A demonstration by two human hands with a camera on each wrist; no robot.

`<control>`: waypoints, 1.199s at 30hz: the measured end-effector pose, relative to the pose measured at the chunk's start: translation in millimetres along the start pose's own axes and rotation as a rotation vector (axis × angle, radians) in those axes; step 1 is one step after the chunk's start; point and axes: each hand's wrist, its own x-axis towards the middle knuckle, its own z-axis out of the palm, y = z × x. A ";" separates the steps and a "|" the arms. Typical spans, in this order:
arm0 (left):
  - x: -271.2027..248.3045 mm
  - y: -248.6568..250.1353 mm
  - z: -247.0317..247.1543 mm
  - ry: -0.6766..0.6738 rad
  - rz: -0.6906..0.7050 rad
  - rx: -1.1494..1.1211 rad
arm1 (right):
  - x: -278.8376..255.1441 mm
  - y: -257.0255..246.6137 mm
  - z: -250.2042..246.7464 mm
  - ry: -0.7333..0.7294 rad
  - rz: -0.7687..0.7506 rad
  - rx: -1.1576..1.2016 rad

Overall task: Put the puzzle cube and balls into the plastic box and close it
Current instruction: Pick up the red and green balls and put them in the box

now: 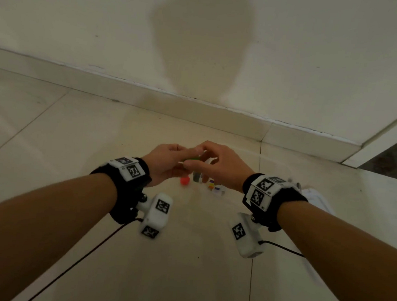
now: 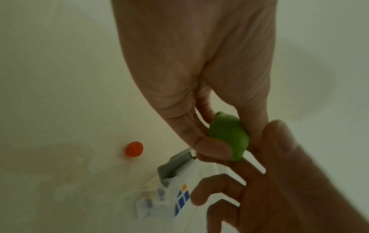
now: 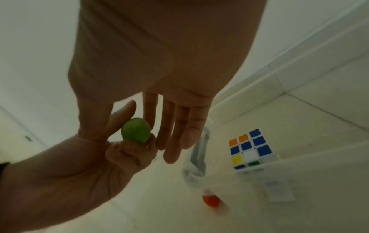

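Note:
My left hand pinches a small green ball between thumb and fingers, raised above the floor. The green ball shows the same grip in the left wrist view. My right hand meets it from the right, fingers loosely straight beside the green ball and touching it. Below the hands, an orange ball lies on the floor tiles. To its right, a puzzle cube appears to stand inside a clear plastic box. The box has a grey clasp and is open on top.
A wall with a skirting board runs across just beyond the box. A dark doorway opens at the far right. A white object lies behind my right wrist. Black cables trail from both wrist cameras.

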 end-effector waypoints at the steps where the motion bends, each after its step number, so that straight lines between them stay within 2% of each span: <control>1: 1.2 3.9 0.6 -0.004 0.015 -0.033 | 0.9 -1.2 -1.4 0.017 -0.004 0.043; 4: 4.2 12.6 8.4 0.007 0.029 -0.050 | 4.9 -4.2 -11.2 0.111 -0.006 0.131; 6: 6.2 14.9 17.5 0.044 0.020 -0.025 | 5.7 -0.7 -20.8 0.113 0.051 0.189; 8: 9.3 12.8 26.6 0.136 0.012 0.103 | 4.6 9.0 -32.5 0.079 0.129 0.199; 11: 12.8 0.5 33.3 0.204 -0.030 0.424 | -0.1 33.3 -45.7 -0.040 0.318 -0.016; 14: 15.1 -13.7 37.2 0.145 -0.121 0.573 | -4.2 57.3 -44.2 -0.236 0.527 -0.243; 17: 17.2 -18.6 39.8 0.110 -0.163 0.459 | -5.3 64.3 -32.3 -0.344 0.619 -0.360; 22: 12.1 -16.6 32.4 0.029 -0.244 0.450 | -0.9 69.4 -18.8 -0.399 0.675 -0.450; 25: 7.1 -16.0 27.9 -0.039 -0.329 0.470 | 1.0 69.5 -12.7 -0.412 0.710 -0.399; 29: 10.4 -17.1 17.3 -0.100 -0.365 0.482 | -0.1 70.3 -9.4 -0.413 0.726 -0.396; 31: 18.0 -21.3 10.2 -0.048 -0.387 0.394 | -0.6 71.8 -10.3 -0.416 0.732 -0.388; 33: 27.6 -26.4 4.8 0.084 -0.372 0.353 | -1.8 73.3 -12.5 -0.424 0.739 -0.371; 34: 32.1 -29.3 2.2 0.162 -0.328 0.407 | -2.4 73.9 -13.8 -0.427 0.740 -0.368; 36: 44.3 -37.8 -3.9 0.249 -0.185 0.667 | -2.9 76.5 -17.3 -0.433 0.737 -0.366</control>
